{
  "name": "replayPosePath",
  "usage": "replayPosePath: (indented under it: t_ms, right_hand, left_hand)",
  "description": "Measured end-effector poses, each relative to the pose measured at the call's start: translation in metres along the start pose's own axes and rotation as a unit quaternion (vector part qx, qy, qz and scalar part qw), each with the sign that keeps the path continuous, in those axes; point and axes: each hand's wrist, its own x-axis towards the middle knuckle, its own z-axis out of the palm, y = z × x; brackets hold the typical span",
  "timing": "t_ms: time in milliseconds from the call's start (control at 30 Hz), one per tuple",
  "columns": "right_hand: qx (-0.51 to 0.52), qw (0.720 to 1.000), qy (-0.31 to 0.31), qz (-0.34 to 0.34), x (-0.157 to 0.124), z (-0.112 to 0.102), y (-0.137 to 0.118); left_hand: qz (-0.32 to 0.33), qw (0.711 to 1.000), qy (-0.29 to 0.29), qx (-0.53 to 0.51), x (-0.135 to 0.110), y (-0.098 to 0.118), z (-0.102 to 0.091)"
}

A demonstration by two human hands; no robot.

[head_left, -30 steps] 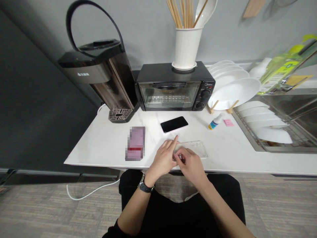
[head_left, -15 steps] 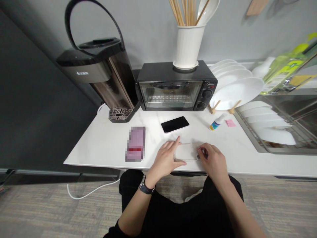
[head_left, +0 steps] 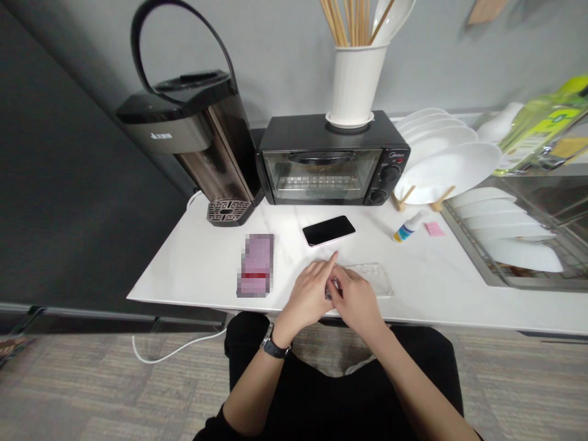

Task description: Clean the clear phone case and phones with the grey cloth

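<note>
A clear phone case lies flat near the front edge of the white counter. My left hand rests on the case's left end with the index finger stretched out. My right hand is closed in a pinch around a small dark thing I cannot make out, pressed at the case's left end and touching my left hand. A black phone lies face up just behind the case. A pink box lies to the left.
A black toaster oven with a white utensil holder on it stands at the back. A water dispenser stands at back left. White plates, a small bottle, a pink note and a sink rack lie to the right.
My right hand slid right along the case half a second ago and has now come back left against my left hand. The left hand has kept its place.
</note>
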Motion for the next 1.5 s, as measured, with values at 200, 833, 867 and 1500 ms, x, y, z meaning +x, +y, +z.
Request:
replayPosePath:
  t_ms: [200,833,867,1500]
  right_hand:
    - [0.022,1.0,0.009,-0.013,-0.015,-0.004,-0.001]
    - [-0.146,0.979,0.102,0.1,-0.005,-0.025,0.056]
    - [-0.154,0.978,0.096,0.107,-0.001,-0.023,0.051]
    - [-0.08,0.996,0.049,-0.008,-0.03,-0.007,0.013]
  left_hand:
    - [0.001,1.0,-0.009,-0.008,-0.001,0.002,-0.001]
    - [-0.02,0.999,0.0,-0.039,0.0,0.008,-0.007]
    - [-0.022,0.999,0.002,-0.041,0.0,0.008,-0.007]
    - [-0.017,0.999,0.015,-0.041,-0.001,0.006,-0.004]
